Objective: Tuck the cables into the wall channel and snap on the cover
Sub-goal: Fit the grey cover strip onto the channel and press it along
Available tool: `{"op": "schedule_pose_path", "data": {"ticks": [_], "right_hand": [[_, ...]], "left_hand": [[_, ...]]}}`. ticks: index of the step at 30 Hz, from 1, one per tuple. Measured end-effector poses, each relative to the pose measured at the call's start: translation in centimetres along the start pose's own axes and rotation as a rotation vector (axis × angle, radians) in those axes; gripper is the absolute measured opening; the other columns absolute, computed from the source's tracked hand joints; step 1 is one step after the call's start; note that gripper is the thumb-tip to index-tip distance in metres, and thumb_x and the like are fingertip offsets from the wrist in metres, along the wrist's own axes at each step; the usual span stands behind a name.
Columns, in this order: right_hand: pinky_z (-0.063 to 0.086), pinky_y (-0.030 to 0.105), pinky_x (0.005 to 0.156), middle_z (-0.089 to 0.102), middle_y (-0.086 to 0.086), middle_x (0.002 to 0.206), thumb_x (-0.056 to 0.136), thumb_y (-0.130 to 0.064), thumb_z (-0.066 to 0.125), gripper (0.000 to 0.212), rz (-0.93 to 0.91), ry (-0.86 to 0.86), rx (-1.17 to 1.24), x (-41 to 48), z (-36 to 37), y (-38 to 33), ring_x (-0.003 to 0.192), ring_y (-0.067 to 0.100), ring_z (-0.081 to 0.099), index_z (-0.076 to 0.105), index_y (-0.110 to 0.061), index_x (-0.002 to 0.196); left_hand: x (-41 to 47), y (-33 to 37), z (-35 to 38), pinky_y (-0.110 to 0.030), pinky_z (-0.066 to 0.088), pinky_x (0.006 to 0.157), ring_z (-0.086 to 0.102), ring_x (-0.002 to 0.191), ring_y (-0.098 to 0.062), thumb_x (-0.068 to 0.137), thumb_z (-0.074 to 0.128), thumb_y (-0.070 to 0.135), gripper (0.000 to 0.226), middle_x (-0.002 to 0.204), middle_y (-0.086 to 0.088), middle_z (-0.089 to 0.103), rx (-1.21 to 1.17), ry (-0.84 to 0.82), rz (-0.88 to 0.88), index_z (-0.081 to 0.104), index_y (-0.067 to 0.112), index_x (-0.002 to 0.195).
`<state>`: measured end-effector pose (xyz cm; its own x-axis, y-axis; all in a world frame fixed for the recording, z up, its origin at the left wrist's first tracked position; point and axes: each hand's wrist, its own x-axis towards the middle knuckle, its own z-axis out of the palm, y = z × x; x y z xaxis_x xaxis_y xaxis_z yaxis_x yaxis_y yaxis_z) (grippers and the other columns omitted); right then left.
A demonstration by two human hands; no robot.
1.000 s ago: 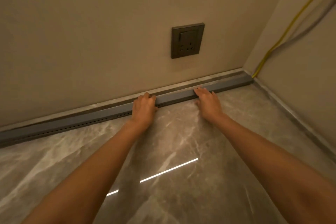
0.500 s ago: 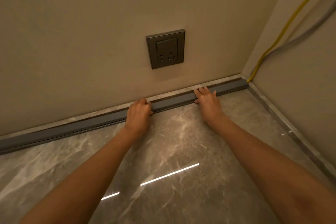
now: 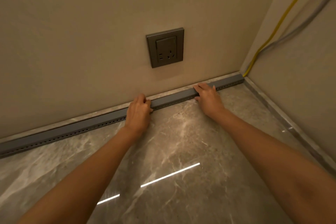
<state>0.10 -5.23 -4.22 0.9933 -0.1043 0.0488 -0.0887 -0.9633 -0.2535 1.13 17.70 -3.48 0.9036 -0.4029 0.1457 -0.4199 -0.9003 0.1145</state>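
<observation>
A long grey cable channel point(image 3: 172, 98) with a row of small holes along its front runs on the floor against the wall's base, from the left edge to the right corner. Its cover sits on top. My left hand point(image 3: 138, 110) grips the channel near its middle, fingers curled over the top edge. My right hand point(image 3: 208, 96) lies farther right with fingers laid over the top of the cover and the thumb at its front face. A yellow cable point(image 3: 272, 29) and a grey cable point(image 3: 298, 23) run down the right wall; the yellow one reaches the channel's corner end.
A dark grey wall socket point(image 3: 165, 47) sits on the wall above the channel between my hands. Glossy marble floor point(image 3: 181, 142) lies in front, with a bright light reflection point(image 3: 170, 174). A marble skirting strip point(image 3: 283, 114) runs along the right wall.
Both hands have stayed on the channel and slid slightly right along it. The camera view shifted, so the socket sits higher and more central.
</observation>
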Motion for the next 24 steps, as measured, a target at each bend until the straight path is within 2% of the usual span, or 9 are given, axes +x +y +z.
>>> {"op": "schedule_pose_path", "data": {"ticks": [3, 6, 12, 14, 15, 17, 21, 22, 24], "right_hand": [[0.018, 0.043, 0.119, 0.040, 0.009, 0.149, 0.093, -0.012, 0.054, 0.050, -0.010, 0.001, -0.034, 0.3, -0.6, 2.0, 0.141, 0.022, 0.033, 0.039, -0.008, 0.141], [0.027, 0.041, 0.114, 0.051, 0.013, 0.139, 0.092, -0.010, 0.054, 0.039, -0.014, 0.015, -0.064, 1.0, -1.4, 4.1, 0.131, 0.027, 0.045, 0.050, -0.005, 0.131], [0.035, 0.039, 0.104, 0.063, 0.018, 0.117, 0.092, -0.015, 0.055, 0.025, -0.142, -0.033, -0.272, 2.0, -3.8, 6.6, 0.112, 0.034, 0.056, 0.062, -0.003, 0.112], [0.050, 0.034, 0.087, 0.070, 0.019, 0.093, 0.074, -0.011, 0.075, 0.020, -0.226, 0.021, -0.379, 1.8, -3.8, 6.6, 0.090, 0.034, 0.066, 0.070, -0.001, 0.090], [0.056, 0.031, 0.073, 0.071, 0.015, 0.073, 0.053, -0.011, 0.088, 0.026, -0.254, 0.048, -0.417, 1.9, -3.9, 6.7, 0.070, 0.031, 0.069, 0.072, -0.003, 0.071], [0.058, 0.028, 0.057, 0.065, 0.009, 0.051, 0.022, -0.011, 0.094, 0.039, -0.307, 0.083, -0.431, 2.3, -3.7, 7.1, 0.048, 0.026, 0.066, 0.067, -0.008, 0.050], [0.060, 0.035, 0.060, 0.066, 0.010, 0.052, 0.020, -0.004, 0.091, 0.039, -0.360, 0.054, -0.460, 2.4, -3.7, 7.3, 0.048, 0.025, 0.067, 0.067, -0.007, 0.050], [0.060, 0.037, 0.066, 0.068, 0.013, 0.059, 0.028, -0.003, 0.091, 0.036, -0.342, 0.037, -0.468, 2.4, -4.0, 7.0, 0.054, 0.027, 0.069, 0.069, -0.005, 0.057], [0.053, 0.041, 0.089, 0.070, 0.019, 0.092, 0.065, -0.002, 0.078, 0.024, -0.302, -0.021, -0.463, 2.4, -4.4, 6.6, 0.087, 0.033, 0.069, 0.070, 0.001, 0.087]], "left_hand": [[0.3, 0.9, 0.1, -0.043, 0.051, 0.065, 0.060, 0.082, -0.040, 0.076, 0.072, 0.001, 0.016, 0.090, -0.027, 0.062, 0.015, 0.004, -0.013, 0.065, -0.009, 0.086], [0.9, 1.7, 0.1, -0.043, 0.048, 0.076, 0.058, 0.093, -0.040, 0.085, 0.065, 0.008, 0.020, 0.102, -0.026, 0.060, 0.003, 0.001, -0.084, 0.064, -0.007, 0.099], [1.5, 4.6, 0.4, -0.045, 0.047, 0.078, 0.055, 0.099, -0.039, 0.086, 0.058, -0.001, 0.018, 0.109, -0.025, 0.058, 0.010, 0.005, -0.202, 0.061, -0.005, 0.103], [1.5, 5.1, 0.5, -0.046, 0.047, 0.077, 0.053, 0.101, -0.038, 0.085, 0.054, -0.007, 0.018, 0.111, -0.023, 0.056, 0.027, 0.005, -0.247, 0.059, -0.004, 0.103], [1.5, 5.3, 0.5, -0.046, 0.047, 0.077, 0.052, 0.103, -0.037, 0.085, 0.053, -0.007, 0.019, 0.112, -0.023, 0.055, 0.033, -0.004, -0.260, 0.058, -0.003, 0.103], [1.7, 5.5, 0.2, -0.045, 0.047, 0.079, 0.050, 0.106, -0.036, 0.087, 0.051, -0.007, 0.020, 0.115, -0.020, 0.053, 0.048, -0.033, -0.281, 0.056, -0.002, 0.106], [1.9, 5.8, 0.2, -0.049, 0.050, 0.070, 0.054, 0.099, -0.041, 0.083, 0.053, -0.012, 0.019, 0.108, -0.025, 0.056, 0.054, -0.003, -0.246, 0.058, -0.005, 0.099], [1.8, 5.8, 0.3, -0.049, 0.050, 0.066, 0.056, 0.096, -0.042, 0.081, 0.055, -0.013, 0.017, 0.104, -0.027, 0.058, 0.056, -0.002, -0.224, 0.059, -0.007, 0.096], [1.9, 5.8, 0.2, -0.048, 0.050, 0.066, 0.055, 0.097, -0.041, 0.081, 0.055, -0.014, 0.018, 0.105, -0.027, 0.058, 0.073, -0.025, -0.208, 0.059, -0.007, 0.097]]}}
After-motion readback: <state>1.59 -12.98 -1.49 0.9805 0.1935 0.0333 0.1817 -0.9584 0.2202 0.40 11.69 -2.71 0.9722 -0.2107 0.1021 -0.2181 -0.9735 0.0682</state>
